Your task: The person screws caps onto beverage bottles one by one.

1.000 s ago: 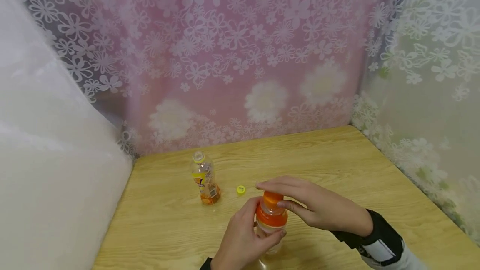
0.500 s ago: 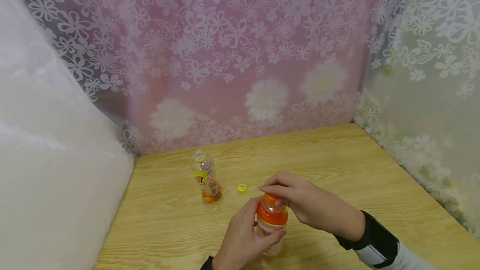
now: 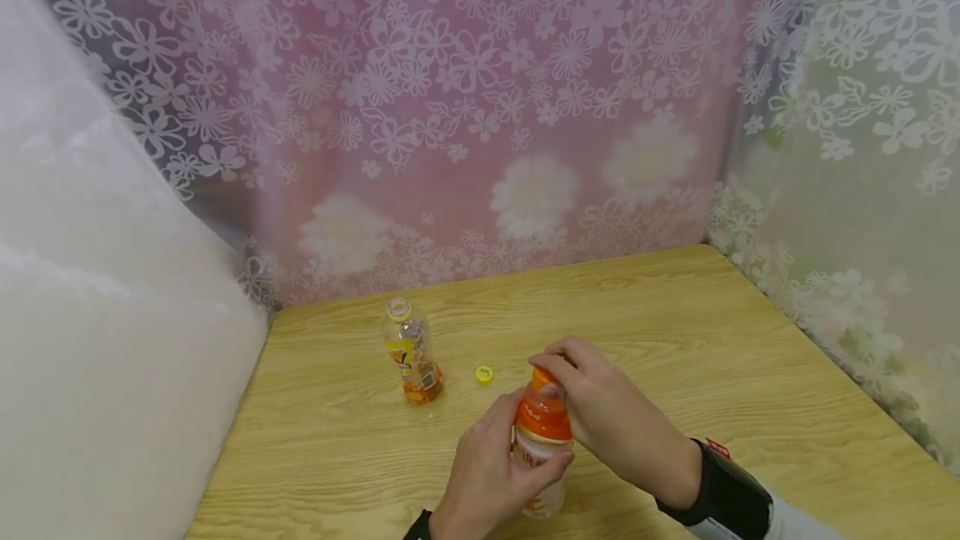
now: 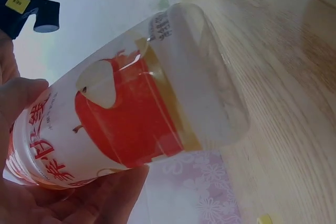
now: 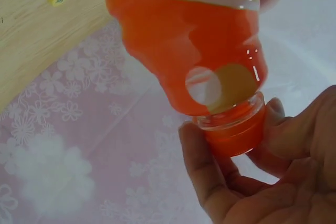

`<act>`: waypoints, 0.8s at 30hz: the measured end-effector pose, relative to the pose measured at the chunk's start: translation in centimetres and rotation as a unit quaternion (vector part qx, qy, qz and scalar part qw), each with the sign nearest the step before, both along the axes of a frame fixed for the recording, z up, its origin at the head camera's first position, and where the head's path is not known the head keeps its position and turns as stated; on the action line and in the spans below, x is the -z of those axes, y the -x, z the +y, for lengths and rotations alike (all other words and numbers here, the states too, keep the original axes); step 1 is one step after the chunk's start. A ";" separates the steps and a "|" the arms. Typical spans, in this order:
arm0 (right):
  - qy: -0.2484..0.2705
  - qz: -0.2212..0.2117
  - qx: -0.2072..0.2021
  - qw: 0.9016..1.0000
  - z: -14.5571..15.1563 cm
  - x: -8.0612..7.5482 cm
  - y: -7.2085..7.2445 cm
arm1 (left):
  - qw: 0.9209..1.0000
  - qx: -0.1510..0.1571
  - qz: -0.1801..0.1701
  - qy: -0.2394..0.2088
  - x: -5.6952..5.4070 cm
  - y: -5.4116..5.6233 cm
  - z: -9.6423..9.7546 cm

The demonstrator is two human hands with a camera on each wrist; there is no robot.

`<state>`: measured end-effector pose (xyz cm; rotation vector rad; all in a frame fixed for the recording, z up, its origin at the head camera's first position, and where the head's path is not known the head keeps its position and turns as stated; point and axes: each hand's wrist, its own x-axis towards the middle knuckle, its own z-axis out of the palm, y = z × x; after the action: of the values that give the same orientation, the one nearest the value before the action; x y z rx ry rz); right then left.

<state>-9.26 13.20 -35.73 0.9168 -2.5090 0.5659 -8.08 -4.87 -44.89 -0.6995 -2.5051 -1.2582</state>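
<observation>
Around the body of a clear plastic bottle (image 3: 545, 423) with an orange-and-white label curls my left hand (image 3: 483, 473). A red apple is printed on that bottle's label (image 4: 126, 108) in the left wrist view. At its top, my right hand (image 3: 607, 415) pinches the orange cap (image 5: 236, 136) between thumb and fingers; the cap sits on the bottle's neck. Farther back and to the left, an uncapped bottle (image 3: 412, 352) with a yellow neck ring stands upright, some orange-coloured liquid or label low on it. A yellow cap (image 3: 483, 374) lies on the table between the two bottles.
The wooden table (image 3: 330, 440) runs back to a pink flowered curtain (image 3: 480, 148). White sheeting (image 3: 112, 315) borders the left side, and a pale flowered curtain (image 3: 862, 190) borders the right.
My right hand has gone from stretched-out fingers over the orange cap to a curled pinch on it, its wrist swinging left and lower. The left hand keeps its hold; the bottle shifted slightly.
</observation>
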 end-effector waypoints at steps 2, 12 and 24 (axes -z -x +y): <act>-0.006 0.010 0.016 1.000 -0.3 0.2 -0.1 | 1.000 -0.009 0.006 0.005 0.0 -0.1 0.1; 0.020 -0.103 -0.044 0.993 1.2 -0.6 0.8 | 0.999 0.026 0.021 -0.008 0.4 0.5 -0.5; 0.046 -0.147 -0.214 0.965 3.1 -1.1 2.2 | 0.997 0.072 0.001 -0.029 0.7 0.9 -1.2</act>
<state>-11.48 16.32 -34.59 1.4455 -2.5117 1.0112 -8.95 -6.10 -45.61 -0.8807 -2.4440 -1.3720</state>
